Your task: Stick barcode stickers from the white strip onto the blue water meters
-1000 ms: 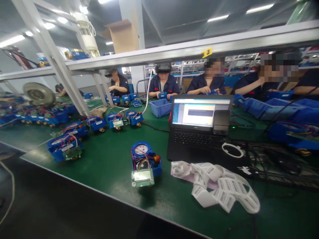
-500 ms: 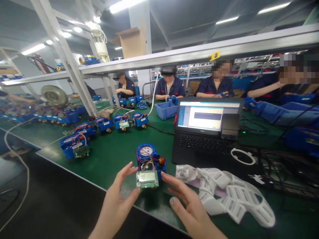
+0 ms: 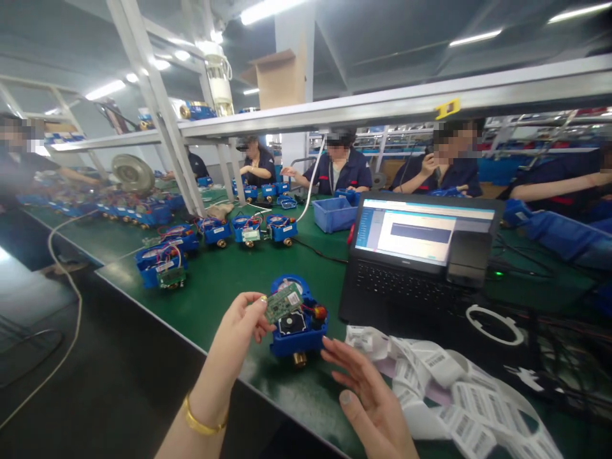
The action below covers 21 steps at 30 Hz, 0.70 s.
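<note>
My left hand point(image 3: 245, 319) pinches the left end of a green circuit board point(image 3: 285, 302), its component side with a small white label facing me. The board is lifted and tilted over a blue water meter point(image 3: 297, 343) on the green bench. Below the board, a round black part in a white-edged frame point(image 3: 292, 323) shows in the meter's housing. A brass fitting point(image 3: 299, 359) sticks out at its front. My right hand point(image 3: 366, 389) is open at the meter's right side, fingertips close to the housing; I cannot tell whether they touch it.
Right of the meter stands an open laptop point(image 3: 401, 274) with a phone point(image 3: 468, 258) against its screen. A strip of barcode labels point(image 3: 444, 376) lies before it, near a white ring point(image 3: 495, 324). More blue meters point(image 3: 282, 229) and a blue bin point(image 3: 333, 214) sit behind. Co-workers point(image 3: 344, 167) sit opposite.
My left hand has taken the circuit board and flipped it up, so its display side no longer faces me and the black part shows. My right hand stays beside the meter. The view has shifted left.
</note>
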Tool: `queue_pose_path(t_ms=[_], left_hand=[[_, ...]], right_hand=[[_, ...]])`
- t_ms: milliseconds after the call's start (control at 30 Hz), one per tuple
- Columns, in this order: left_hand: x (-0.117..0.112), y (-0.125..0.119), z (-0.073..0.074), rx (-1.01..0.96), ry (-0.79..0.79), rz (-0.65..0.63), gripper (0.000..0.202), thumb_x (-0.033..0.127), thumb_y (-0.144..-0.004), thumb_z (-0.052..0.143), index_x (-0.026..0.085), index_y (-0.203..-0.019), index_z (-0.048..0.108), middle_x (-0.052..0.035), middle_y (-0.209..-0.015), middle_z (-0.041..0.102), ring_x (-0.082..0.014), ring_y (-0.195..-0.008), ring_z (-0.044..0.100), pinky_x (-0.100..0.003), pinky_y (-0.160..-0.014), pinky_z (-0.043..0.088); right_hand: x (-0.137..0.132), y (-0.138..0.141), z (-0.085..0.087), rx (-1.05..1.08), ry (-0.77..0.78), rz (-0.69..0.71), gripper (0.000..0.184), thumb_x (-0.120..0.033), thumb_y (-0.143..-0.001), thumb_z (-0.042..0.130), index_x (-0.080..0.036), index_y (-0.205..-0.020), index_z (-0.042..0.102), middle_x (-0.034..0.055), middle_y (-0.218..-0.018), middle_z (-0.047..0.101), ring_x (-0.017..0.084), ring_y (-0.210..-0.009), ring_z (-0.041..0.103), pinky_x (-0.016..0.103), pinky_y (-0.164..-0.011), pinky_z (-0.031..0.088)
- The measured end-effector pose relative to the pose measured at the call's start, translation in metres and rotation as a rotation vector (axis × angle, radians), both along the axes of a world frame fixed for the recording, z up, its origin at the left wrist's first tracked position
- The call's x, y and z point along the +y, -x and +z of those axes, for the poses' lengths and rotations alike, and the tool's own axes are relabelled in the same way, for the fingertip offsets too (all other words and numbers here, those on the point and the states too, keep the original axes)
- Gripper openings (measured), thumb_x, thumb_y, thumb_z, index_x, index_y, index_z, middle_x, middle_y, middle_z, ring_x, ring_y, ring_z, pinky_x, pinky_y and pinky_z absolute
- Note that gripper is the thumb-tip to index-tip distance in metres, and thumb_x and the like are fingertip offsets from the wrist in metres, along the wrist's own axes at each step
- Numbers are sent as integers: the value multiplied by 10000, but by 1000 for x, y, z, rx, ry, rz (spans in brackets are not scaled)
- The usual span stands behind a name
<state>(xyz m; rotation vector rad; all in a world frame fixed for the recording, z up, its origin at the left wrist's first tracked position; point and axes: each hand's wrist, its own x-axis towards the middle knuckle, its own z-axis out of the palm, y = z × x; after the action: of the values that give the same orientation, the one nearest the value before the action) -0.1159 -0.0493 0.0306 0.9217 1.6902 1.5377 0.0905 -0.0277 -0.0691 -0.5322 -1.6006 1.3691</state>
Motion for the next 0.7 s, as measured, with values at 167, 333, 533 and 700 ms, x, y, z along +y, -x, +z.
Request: queue_pose_path(t_ms=[167,333,533,700], left_hand=[[0,-1,-1,-81,-12,12,559,561,-629,591,115,-948,484,-40,-560,569,-131,-488,469,-191,-456,336],[-2,-2,-2,-84,-19,23,553,554,-638,595,106,-947,498,-42,-560,571,-126,-481,464,-189,-453,335],[1,6,-11,-66,-25,22,573,587,-637,588,110,-942,501,-41,-543,562,-130,-467,468,-187,-436,331],[1,7,-12,-48,-3,23,599,611,-618,569,111,-939,490,-36,-534,552,-132,-463,460,-190,-426,327]], right_hand=[[-3,0,-11,-61,-75,-45,504,-527,-918,495,-230,-1326,484,135,-1319,497,281,-1173,517,347,-910,507],[-4,1,-17,-107,-131,-49,510,-542,-923,473,-243,-1337,474,121,-1319,499,272,-1160,529,326,-887,520],[-5,2,-21,-122,-161,-69,476,-533,-925,481,-269,-1321,483,102,-1305,515,256,-1137,549,297,-867,529],[-5,4,-24,-143,-197,-97,467,-538,-925,471,-228,-1269,530,120,-1289,528,268,-1140,545,303,-857,534]])
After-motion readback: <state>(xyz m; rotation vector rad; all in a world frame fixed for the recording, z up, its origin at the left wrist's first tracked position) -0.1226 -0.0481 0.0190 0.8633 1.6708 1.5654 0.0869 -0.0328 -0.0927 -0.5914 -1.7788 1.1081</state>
